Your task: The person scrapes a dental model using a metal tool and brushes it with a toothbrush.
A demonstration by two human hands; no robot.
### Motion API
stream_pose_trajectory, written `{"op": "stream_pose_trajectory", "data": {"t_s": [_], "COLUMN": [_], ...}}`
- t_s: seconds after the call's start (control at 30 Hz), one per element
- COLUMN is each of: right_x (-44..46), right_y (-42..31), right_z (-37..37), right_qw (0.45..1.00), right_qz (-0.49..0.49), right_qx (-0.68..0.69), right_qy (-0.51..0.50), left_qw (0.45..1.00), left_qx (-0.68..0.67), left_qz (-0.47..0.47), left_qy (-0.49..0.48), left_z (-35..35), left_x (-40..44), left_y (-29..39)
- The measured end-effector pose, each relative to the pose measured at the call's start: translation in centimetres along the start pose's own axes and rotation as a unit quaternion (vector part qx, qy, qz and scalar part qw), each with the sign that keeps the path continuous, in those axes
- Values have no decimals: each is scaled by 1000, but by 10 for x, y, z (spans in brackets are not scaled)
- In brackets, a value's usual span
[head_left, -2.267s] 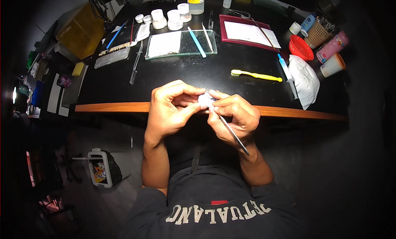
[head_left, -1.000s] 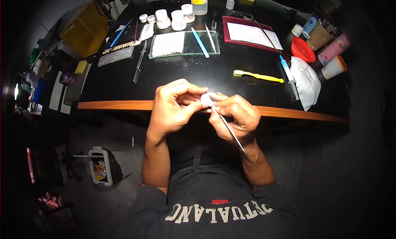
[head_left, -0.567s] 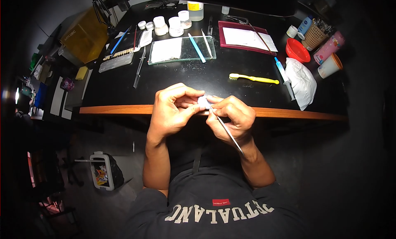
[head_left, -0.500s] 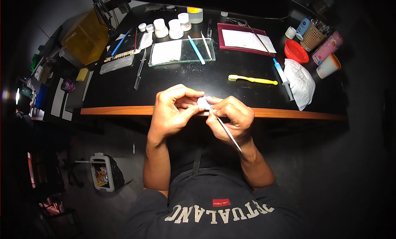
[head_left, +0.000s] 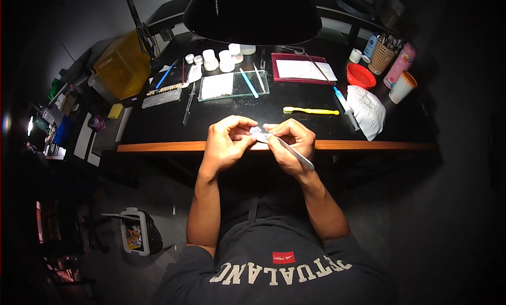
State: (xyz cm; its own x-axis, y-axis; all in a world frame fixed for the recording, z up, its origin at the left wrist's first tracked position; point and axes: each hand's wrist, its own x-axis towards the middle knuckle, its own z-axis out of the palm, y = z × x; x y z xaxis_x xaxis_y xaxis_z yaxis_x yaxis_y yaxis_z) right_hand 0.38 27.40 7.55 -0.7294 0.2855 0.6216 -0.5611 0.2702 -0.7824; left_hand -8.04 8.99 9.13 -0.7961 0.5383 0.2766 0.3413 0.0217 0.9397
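Note:
My left hand point(head_left: 226, 145) pinches a small whitish piece point(head_left: 258, 134) between thumb and fingers, just above the table's wooden front edge point(head_left: 174, 146). Glare hides the piece's detail. In my right hand point(head_left: 293, 143) is a slim metal tool point(head_left: 298, 156), held like a pen. Its handle slants down to the right, and its tip is at or close to the piece; contact is unclear. Beyond my hands lies a yellow toothbrush point(head_left: 311, 111). A glass slab point(head_left: 234, 85) carries white paper, a blue-handled tool point(head_left: 249, 84) and a white tool.
White jars point(head_left: 226, 61) stand behind the slab. A dark red board point(head_left: 303, 79) holds paper. At the right are a syringe point(head_left: 346, 109), a crumpled white cloth point(head_left: 369, 115), a red bowl point(head_left: 361, 76) and a cup point(head_left: 403, 87). A black lamp shade point(head_left: 253, 15) hangs over the back.
The view has tilted, bringing the lamp shade further into sight. My right hand has turned the tool, whose wider handle now shows. The white piece remains in my left fingers.

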Motion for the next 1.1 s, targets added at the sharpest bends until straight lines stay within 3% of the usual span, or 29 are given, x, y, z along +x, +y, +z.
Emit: {"op": "stream_pose_trajectory", "data": {"t_s": [0.13,0.23,0.33,0.43,0.47,0.57,0.63,0.67,0.7,0.9,1.03,1.1], "right_x": [0,3,11,23,32,42,51,48,47,54,62,63], "right_y": [3,18,8,5,6,0,20,21,23,30,11,16], "right_z": [0,2,-8,-18,-25,-48,-56,-61,-62,-59,-74,-74], "right_qw": [1000,999,997,998,986,990,985,994,993,997,951,943], "right_qz": [17,-35,68,-54,-130,-20,-26,77,90,37,12,-6], "right_qx": [-10,-9,15,-36,-100,-133,-148,-49,-42,-62,-309,-330], "right_qy": [-1,18,-23,-24,-10,42,81,67,70,33,17,33], "left_qw": [999,1000,999,998,996,976,945,943,948,974,980,979], "left_qx": [10,-18,-32,-56,-31,70,174,172,155,85,78,78], "left_qz": [30,8,2,18,51,152,221,218,203,124,90,91], "left_qy": [7,12,12,36,66,139,165,185,189,168,162,168], "left_z": [1,0,1,3,5,12,19,22,22,13,9,9], "left_x": [-1,1,0,0,0,-1,-6,-6,-6,-4,-2,0], "left_y": [1,-4,-1,-8,-13,-22,-19,-18,-16,-10,-9,-8]}}
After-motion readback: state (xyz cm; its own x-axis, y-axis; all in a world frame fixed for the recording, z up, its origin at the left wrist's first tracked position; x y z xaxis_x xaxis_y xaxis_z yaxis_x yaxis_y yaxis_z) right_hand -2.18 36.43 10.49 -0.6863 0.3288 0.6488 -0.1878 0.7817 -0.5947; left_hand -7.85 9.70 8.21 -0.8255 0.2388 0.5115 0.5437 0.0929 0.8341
